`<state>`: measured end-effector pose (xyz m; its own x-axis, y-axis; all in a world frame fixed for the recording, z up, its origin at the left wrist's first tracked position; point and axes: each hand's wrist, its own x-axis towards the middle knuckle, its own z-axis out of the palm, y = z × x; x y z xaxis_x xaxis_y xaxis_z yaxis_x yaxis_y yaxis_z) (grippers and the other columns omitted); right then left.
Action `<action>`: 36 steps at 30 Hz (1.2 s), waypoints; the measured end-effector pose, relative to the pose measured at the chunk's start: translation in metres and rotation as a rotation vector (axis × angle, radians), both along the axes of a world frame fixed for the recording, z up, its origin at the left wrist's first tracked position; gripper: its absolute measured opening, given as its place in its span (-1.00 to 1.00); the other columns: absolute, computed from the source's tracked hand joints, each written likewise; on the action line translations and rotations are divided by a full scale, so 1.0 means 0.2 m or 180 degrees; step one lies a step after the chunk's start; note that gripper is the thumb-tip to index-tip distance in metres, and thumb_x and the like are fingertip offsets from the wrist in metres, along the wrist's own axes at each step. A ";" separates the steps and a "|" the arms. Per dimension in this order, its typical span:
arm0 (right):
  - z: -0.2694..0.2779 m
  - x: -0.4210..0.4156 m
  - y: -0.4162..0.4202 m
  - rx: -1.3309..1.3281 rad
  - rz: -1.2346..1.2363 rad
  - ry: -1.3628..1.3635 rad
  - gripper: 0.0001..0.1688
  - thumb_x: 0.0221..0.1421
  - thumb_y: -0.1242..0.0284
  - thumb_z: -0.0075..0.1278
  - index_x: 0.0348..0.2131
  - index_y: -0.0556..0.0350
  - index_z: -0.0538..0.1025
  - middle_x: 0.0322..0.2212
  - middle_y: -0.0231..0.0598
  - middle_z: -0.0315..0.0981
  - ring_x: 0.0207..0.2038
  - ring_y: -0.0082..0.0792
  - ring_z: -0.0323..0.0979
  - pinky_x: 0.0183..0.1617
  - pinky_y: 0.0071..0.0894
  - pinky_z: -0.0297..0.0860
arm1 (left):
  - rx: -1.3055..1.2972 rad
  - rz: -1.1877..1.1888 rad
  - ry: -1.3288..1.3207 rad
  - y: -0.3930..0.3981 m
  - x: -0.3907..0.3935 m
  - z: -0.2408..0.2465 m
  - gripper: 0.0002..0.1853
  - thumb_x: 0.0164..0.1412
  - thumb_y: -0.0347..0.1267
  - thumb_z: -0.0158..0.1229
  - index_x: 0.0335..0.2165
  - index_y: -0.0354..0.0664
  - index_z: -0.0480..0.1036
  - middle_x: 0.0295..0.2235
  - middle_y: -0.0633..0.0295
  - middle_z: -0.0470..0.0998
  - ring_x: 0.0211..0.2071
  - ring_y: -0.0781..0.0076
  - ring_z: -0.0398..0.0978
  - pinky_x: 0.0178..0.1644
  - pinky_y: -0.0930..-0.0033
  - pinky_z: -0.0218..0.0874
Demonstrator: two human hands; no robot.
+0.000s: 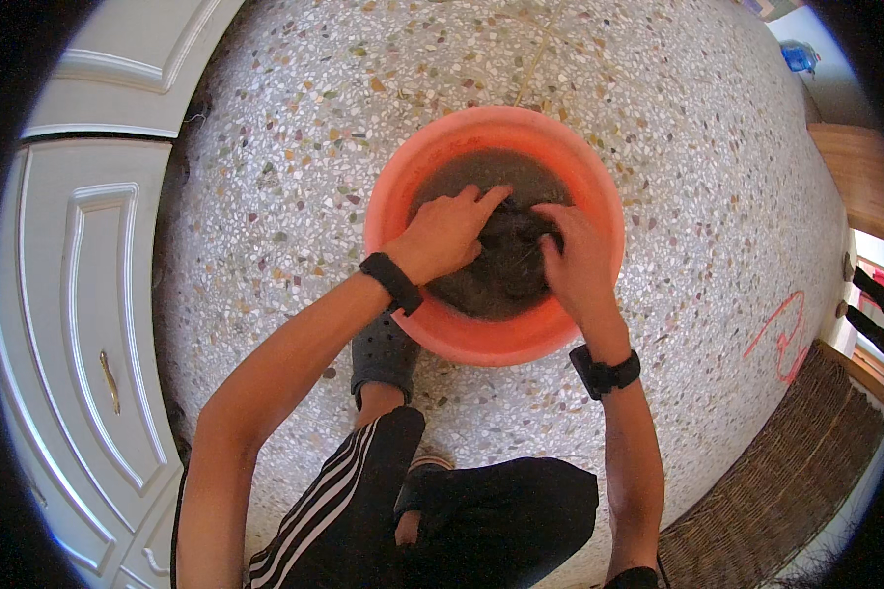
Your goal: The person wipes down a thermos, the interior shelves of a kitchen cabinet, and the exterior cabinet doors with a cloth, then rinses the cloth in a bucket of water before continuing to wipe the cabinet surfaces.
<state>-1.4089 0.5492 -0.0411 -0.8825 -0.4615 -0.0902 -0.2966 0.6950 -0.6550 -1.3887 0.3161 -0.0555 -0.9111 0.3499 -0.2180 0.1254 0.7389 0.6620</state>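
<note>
A round orange plastic basin [495, 352] stands on the floor in front of me, holding murky dark water [479, 163]. Both of my hands reach over its rim. A dark, wet mass [512, 239], possibly cloth, lies between them at the water; its outline is hard to make out. My left hand [446, 230] is over the left side of it with the index finger stretched forward and the other fingers bent. On the right, my right hand [576, 254] curves its fingers and thumb around the edge of the dark mass. The grip of either hand is unclear.
White panelled cabinet doors [88, 309] line the left side. Speckled terrazzo floor [287, 169] surrounds the basin. A brown woven mat [788, 471] lies at lower right, near a red floor marking [784, 339]. My shoe [384, 353] is close against the basin's near side.
</note>
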 end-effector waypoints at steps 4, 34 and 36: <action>-0.01 0.12 -0.12 0.0774 0.0605 0.0051 -0.17 -0.03 0.33 0.34 0.20 0.06 0.37 0.14 0.09 0.34 0.15 0.13 0.33 0.17 0.05 0.42 | -0.0108 -0.0074 0.0139 -0.03 0.00 -0.07 -0.27 0.04 -0.58 0.17 0.22 -0.10 0.25 -0.14 -0.17 0.54 -0.21 -0.29 0.56 -0.11 -0.19 0.43; 0.11 0.01 -0.01 -0.1727 -0.0990 -0.2754 -0.51 0.18 0.54 0.15 0.07 0.07 0.35 -0.04 -0.33 0.44 0.00 -0.45 0.46 0.03 -0.40 0.49 | 0.2271 -0.0146 -0.1173 0.04 -0.06 -0.02 0.02 -0.18 -0.43 0.47 0.27 -0.12 0.14 0.16 0.01 0.42 0.23 0.17 0.34 0.36 0.18 0.11; 0.10 0.01 -0.01 -0.1264 -0.0747 -0.2086 -0.36 0.12 0.53 0.21 0.15 0.06 0.32 0.04 -0.22 0.40 0.10 -0.31 0.42 0.13 -0.29 0.45 | 0.2009 -0.0026 -0.1109 0.05 -0.06 -0.03 0.01 -0.20 -0.42 0.47 0.24 -0.17 0.15 0.10 -0.01 0.47 0.18 0.16 0.40 0.30 0.19 0.17</action>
<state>-1.4077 0.5475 -0.0206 -0.7850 -0.3768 -0.4918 0.3592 0.3700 -0.8568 -1.4009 0.3266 -0.0617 -0.8223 0.5115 -0.2495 -0.1670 0.2023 0.9650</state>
